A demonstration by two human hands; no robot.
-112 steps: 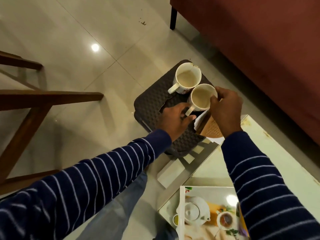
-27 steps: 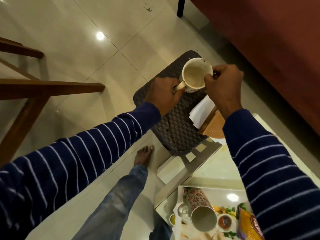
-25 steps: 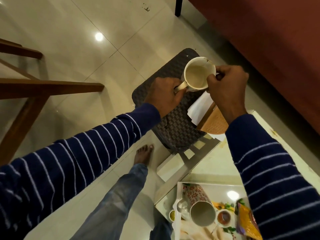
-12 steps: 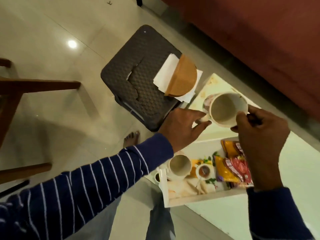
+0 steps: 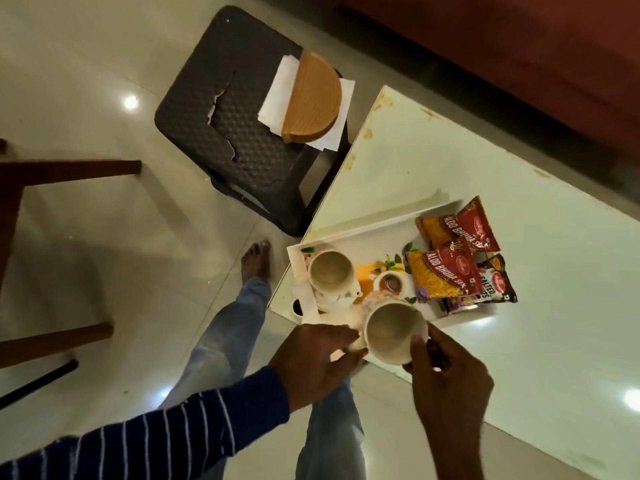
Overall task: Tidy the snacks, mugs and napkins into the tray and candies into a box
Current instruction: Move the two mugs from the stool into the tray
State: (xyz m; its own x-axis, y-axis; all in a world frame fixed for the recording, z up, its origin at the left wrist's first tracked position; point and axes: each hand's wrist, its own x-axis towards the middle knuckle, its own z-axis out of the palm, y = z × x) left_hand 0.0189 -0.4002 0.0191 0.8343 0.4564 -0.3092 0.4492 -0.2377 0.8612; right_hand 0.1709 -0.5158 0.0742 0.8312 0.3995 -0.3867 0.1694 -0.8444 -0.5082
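Both hands grip a mug (image 5: 394,332) over the tray (image 5: 367,233) near edge: left hand (image 5: 317,358) hides the handle, right hand (image 5: 446,382) pinches the rim. Packets (image 5: 441,271) read "ALOO BHUJIA".

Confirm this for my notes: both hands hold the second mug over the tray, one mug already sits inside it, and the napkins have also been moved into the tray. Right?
Not quite. In the head view the napkins lie on the dark stool under a brown holder, not in the tray. The rest holds: left hand and right hand hold the second mug; one mug sits inside.
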